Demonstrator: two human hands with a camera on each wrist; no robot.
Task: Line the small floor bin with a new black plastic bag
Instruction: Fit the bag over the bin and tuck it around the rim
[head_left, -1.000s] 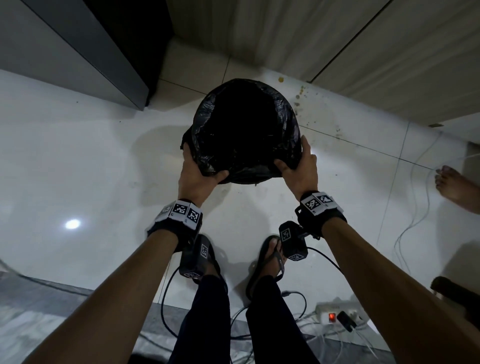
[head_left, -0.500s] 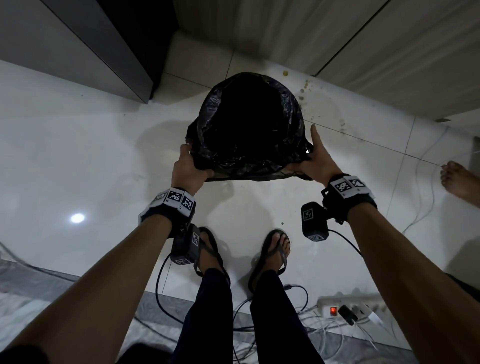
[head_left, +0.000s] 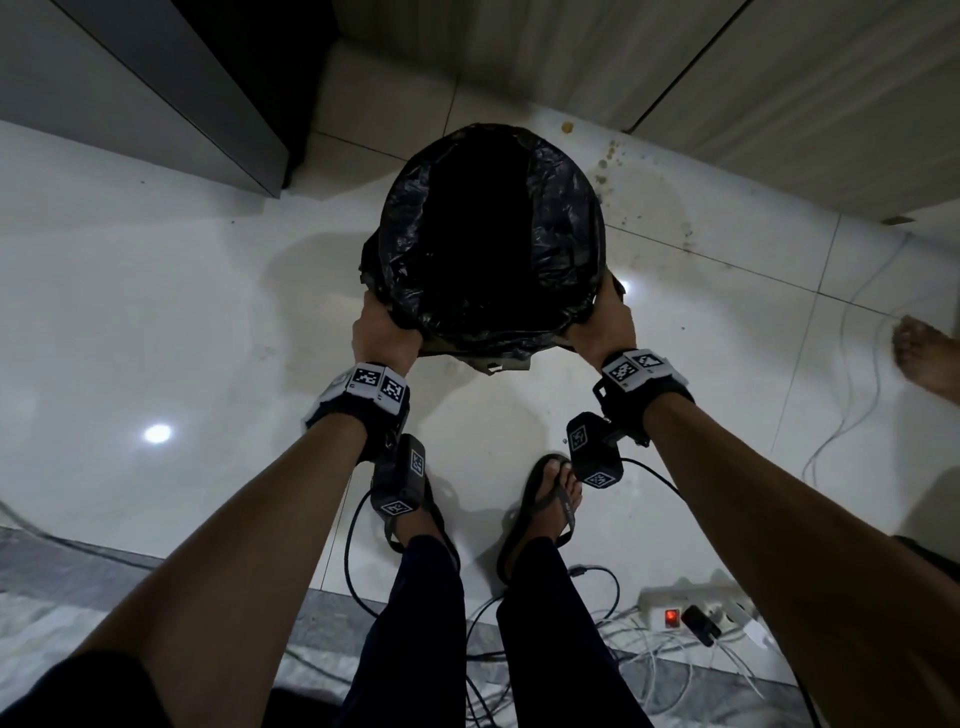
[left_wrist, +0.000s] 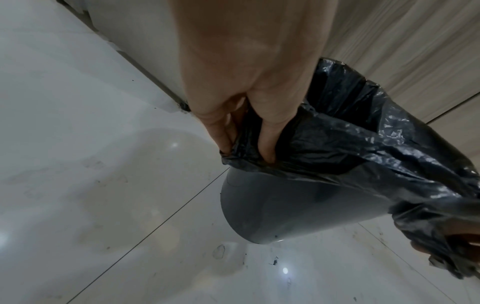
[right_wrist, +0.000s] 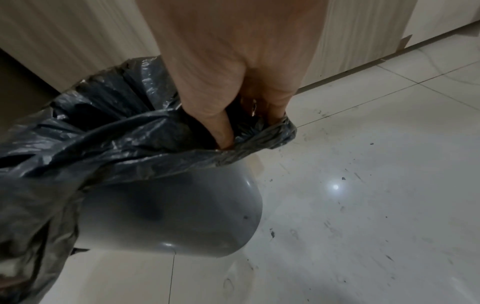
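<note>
A small grey round bin (left_wrist: 298, 207) (right_wrist: 176, 216) stands on the white tiled floor, its mouth covered by a crinkled black plastic bag (head_left: 491, 244) (left_wrist: 363, 144) (right_wrist: 103, 131) folded over the rim. My left hand (head_left: 387, 332) (left_wrist: 244, 133) pinches the bag's edge at the near left of the rim, thumb and fingers curled round the plastic. My right hand (head_left: 608, 322) (right_wrist: 246, 127) grips the bag's edge at the near right the same way. From above the bin's wall is hidden by the bag.
A dark grey cabinet (head_left: 171, 104) stands at the back left, wood-grain panels (head_left: 727, 88) behind the bin. My sandalled feet (head_left: 550, 499) are just behind the bin. A power strip (head_left: 691, 613) and cables lie near right; another person's bare foot (head_left: 924, 358) is at the right edge.
Both hands have slid down the bin's sides, drawing the bag's edge lower over the rim. The right hand's fingers, straight before, now curl on the plastic.
</note>
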